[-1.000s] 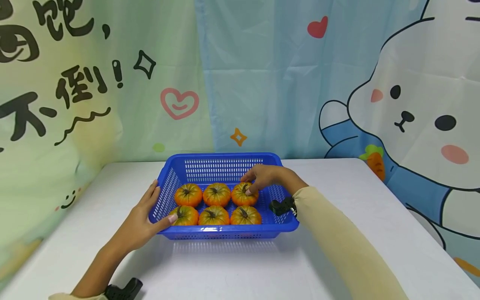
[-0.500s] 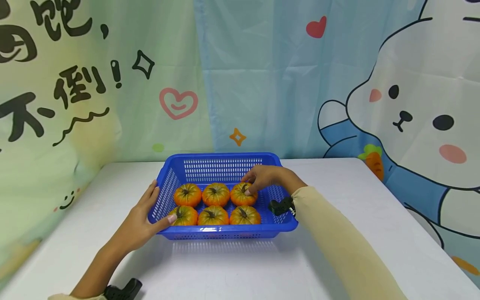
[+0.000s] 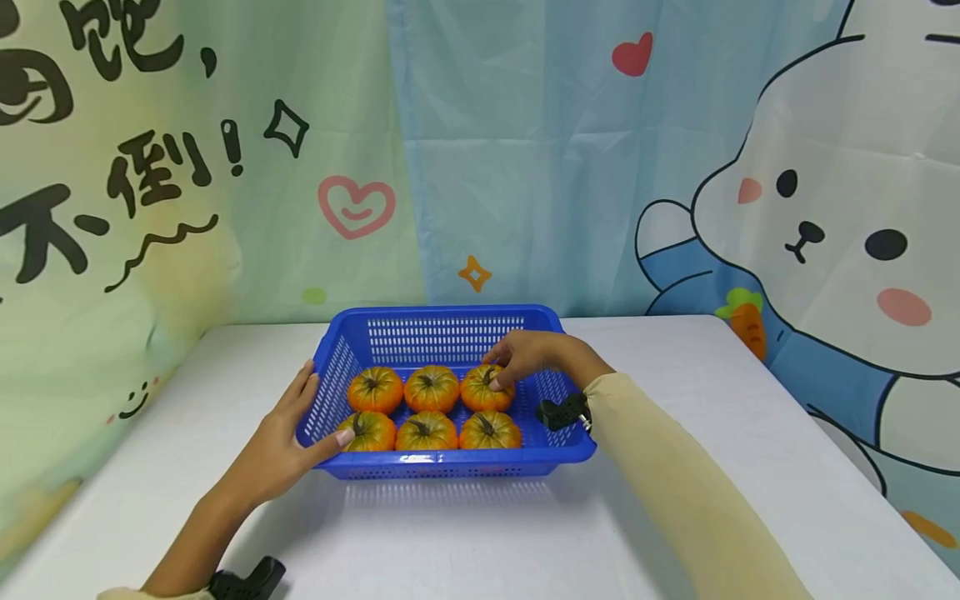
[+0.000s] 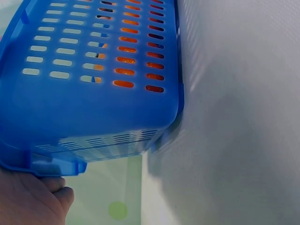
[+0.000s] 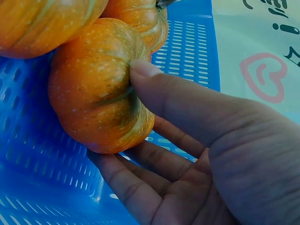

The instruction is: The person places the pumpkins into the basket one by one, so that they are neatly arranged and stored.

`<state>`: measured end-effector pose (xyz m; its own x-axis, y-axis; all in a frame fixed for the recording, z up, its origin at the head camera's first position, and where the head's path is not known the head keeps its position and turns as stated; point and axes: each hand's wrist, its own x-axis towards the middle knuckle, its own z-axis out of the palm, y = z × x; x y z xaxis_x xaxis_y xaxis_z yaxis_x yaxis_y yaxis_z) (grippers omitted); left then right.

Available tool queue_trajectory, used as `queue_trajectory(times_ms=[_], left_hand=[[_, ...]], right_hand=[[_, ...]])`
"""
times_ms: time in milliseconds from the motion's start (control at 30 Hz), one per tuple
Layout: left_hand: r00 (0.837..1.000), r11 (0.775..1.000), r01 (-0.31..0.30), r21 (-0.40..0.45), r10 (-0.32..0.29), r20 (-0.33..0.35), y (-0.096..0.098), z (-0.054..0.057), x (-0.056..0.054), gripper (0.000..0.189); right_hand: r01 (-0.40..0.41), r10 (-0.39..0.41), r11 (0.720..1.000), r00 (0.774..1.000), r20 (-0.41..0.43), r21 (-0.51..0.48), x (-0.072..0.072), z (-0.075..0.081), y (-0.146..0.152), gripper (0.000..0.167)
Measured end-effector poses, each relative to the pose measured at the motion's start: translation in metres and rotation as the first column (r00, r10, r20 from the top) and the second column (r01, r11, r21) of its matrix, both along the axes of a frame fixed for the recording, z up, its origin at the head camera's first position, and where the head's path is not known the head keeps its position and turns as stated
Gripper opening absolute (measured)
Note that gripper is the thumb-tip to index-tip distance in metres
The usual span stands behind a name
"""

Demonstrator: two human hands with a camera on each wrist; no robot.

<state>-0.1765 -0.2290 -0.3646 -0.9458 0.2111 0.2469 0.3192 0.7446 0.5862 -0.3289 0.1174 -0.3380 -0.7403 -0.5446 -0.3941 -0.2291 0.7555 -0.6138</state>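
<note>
A blue plastic basket (image 3: 465, 462) with slotted walls stands on the white table, holding small orange-green pumpkins in two rows of three. My left hand (image 3: 283, 446) grips the basket's left rim, the thumb over the front corner and the fingers along the outer side. In the left wrist view, part of that hand (image 4: 33, 199) shows under the rim. Inside the basket, my right hand (image 3: 532, 353) holds the back-row right pumpkin (image 3: 478, 398). Seen from the right wrist, its thumb presses near the stem of this pumpkin (image 5: 89, 93) and its fingers curl beneath.
The white table (image 3: 465, 542) extends in front of the basket and to both sides. Behind it hangs a printed curtain (image 3: 517, 167) with a cartoon bear and lettering. A black device (image 3: 564, 412) is strapped at the right wrist, another (image 3: 247, 579) at the left.
</note>
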Motion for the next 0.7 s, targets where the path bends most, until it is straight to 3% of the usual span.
queue_trajectory(times_ms=[700], left_hand=[[1.0, 1.0, -0.003, 0.006, 0.003, 0.001, 0.0006, -0.0015, -0.0003, 0.094]], right_hand=[[0.025, -0.024, 1.0, 1.0, 0.014, -0.018, 0.0006, -0.0016, 0.0002, 0.057]])
